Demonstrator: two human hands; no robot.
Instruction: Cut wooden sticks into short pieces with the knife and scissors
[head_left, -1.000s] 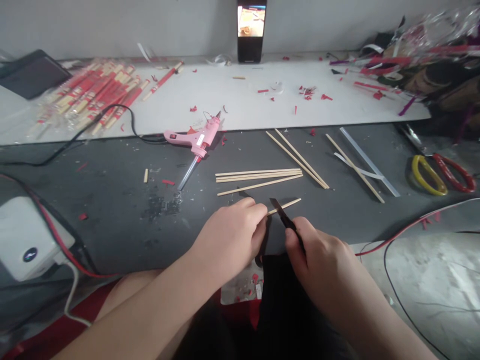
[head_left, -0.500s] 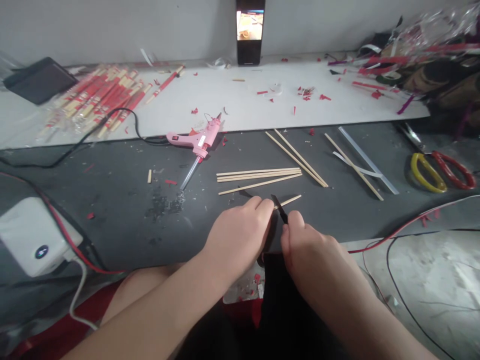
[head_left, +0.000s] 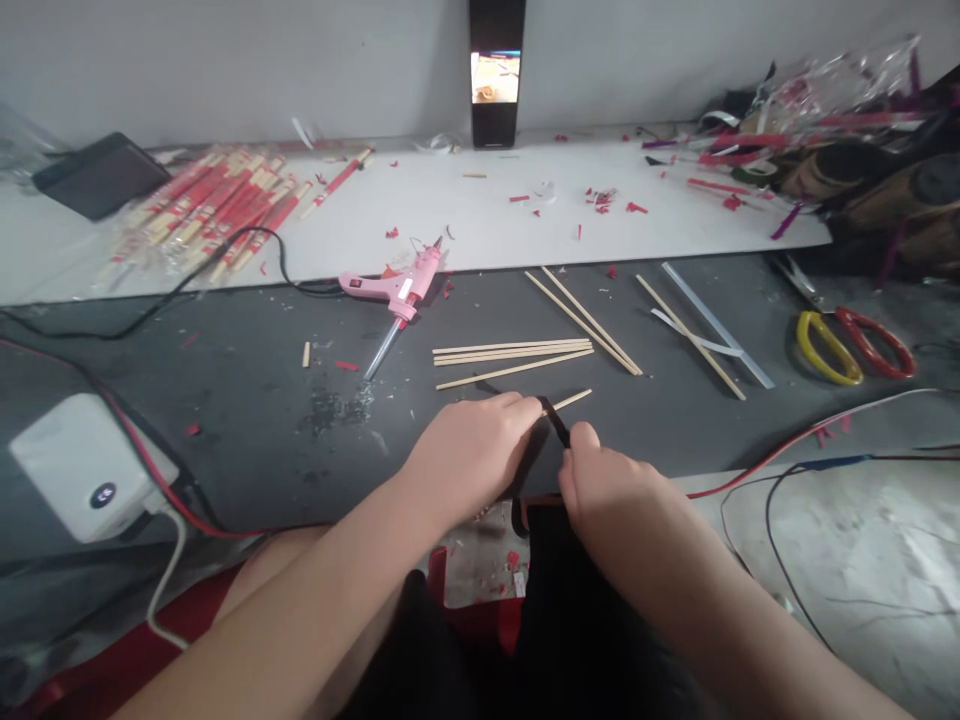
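Observation:
My left hand grips a thin wooden stick, and only the stick's far end shows beyond my fingers. My right hand is closed around a black craft knife, most of its handle hidden in my fingers. The dark blade lies against the stick just past my left fingertips. Both hands are held close together over the edge of a dark grey mat. Several loose wooden sticks lie a short way beyond them.
A pink hot glue gun lies at the far edge of the mat, its cord trailing left. Yellow-and-red-handled scissors sit at the right. Red-wrapped sticks and red scraps cover a white board. A white box sits at the left.
My right hand has moved left, closer to my left hand, and the knife blade now sits against the stick. The whole view has tilted slightly.

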